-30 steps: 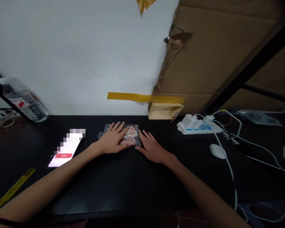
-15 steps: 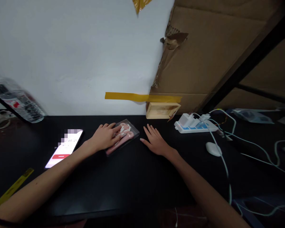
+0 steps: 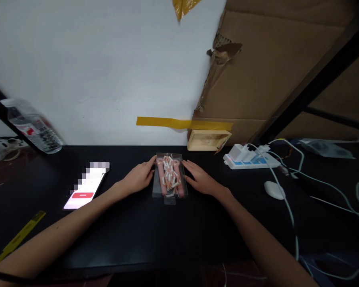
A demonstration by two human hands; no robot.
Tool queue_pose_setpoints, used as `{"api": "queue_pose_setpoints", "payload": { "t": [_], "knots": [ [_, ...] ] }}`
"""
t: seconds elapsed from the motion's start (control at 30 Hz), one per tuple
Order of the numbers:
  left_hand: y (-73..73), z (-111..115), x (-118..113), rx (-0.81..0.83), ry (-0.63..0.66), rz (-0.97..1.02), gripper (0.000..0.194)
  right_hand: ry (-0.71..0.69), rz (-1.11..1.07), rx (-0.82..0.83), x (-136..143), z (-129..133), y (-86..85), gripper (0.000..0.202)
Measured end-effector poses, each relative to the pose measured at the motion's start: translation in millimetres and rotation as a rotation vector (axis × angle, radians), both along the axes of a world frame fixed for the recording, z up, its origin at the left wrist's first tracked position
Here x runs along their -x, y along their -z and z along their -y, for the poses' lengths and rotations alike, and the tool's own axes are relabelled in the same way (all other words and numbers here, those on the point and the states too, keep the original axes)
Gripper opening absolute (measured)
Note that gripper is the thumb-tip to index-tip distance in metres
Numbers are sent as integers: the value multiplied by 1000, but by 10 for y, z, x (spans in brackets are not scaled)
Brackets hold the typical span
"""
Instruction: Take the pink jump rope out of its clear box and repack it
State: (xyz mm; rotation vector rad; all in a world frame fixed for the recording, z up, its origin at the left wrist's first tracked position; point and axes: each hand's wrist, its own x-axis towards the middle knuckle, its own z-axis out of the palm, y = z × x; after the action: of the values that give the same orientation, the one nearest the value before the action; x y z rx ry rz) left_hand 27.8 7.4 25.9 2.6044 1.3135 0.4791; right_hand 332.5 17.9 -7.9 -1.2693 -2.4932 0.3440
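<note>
A clear plastic box lies flat on the black table, its long sides pointing away from me. Inside it are two pink handles and a heap of white and pink tube beads, looking like a beaded skipping rope. A small clear tab sticks out at the near end. My left hand is against the box's left side, fingers along the edge. From the other side, my right hand presses its fingertips to the right edge, so the box sits between both hands. Some left fingertips are hidden.
A lit phone lies left of my forearm, and a water bottle leans at far left. Against the wall stands a shallow wooden box. A power strip, white mouse and loose cables are on the right.
The plastic box has turned from slanted to straight and shifted slightly right. My left hand has gone from its top to its left side; my right hand now touches its right side.
</note>
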Motion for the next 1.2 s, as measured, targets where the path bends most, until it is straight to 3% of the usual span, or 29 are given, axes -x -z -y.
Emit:
{"api": "queue_pose_setpoints", "payload": {
  "t": [0.13,0.23,0.47,0.9,1.2],
  "knots": [
    [261,-7,-4,-27,-46,-66,60,60,71,19,26,5,0,62],
    [345,9,-5,-17,-47,-97,59,94,141,33,31,30,-26,67],
    [329,35,-27,-45,-83,-140,57,80,260,122,-26,92,-122,77],
    [358,32,2,-62,-81,-171,60,72,267,-85,18,38,47,59],
    [356,25,4,-69,-94,-232,62,42,234,30,-83,12,-7,63]
  ]
}}
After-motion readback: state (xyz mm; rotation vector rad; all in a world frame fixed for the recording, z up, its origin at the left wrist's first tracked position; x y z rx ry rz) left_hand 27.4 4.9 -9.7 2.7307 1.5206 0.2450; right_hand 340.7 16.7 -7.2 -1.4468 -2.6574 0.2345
